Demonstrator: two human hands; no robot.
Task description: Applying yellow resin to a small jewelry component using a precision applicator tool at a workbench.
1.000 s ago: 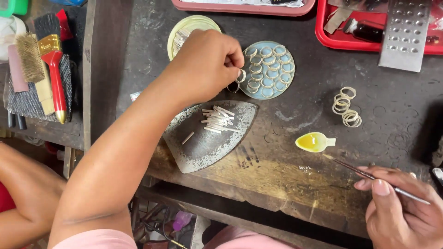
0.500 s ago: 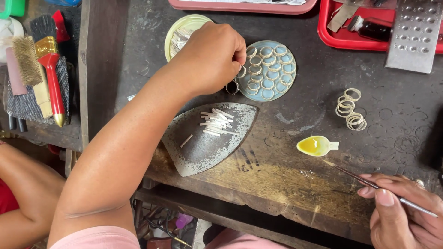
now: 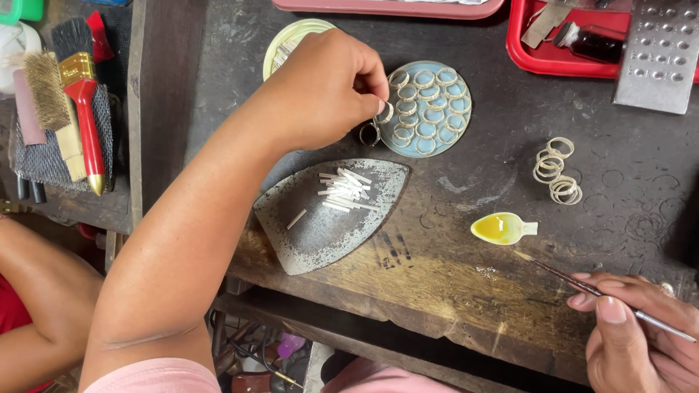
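Head view looks down on a dark, worn wooden counter [image 3: 466, 291]. Of the two hands, the left hand [image 3: 328, 91] is closed, its fingertips [image 3: 378, 102] pinching a small pale metal ring [image 3: 385, 113] at the edge of a round blue-grey dish [image 3: 429, 138] filled with similar rings. The right hand [image 3: 641, 327] grips a thin metal-handled brush [image 3: 604, 295], its tip near a small yellow spoon-shaped dish [image 3: 502, 228]. Short white sticks [image 3: 346, 189] lie on a grey pointed slab [image 3: 328, 218] between.

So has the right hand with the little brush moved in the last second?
Yes, slightly. The right hand with the thin brush has slid right, so the brush tip sits farther from the yellow spoon dish.
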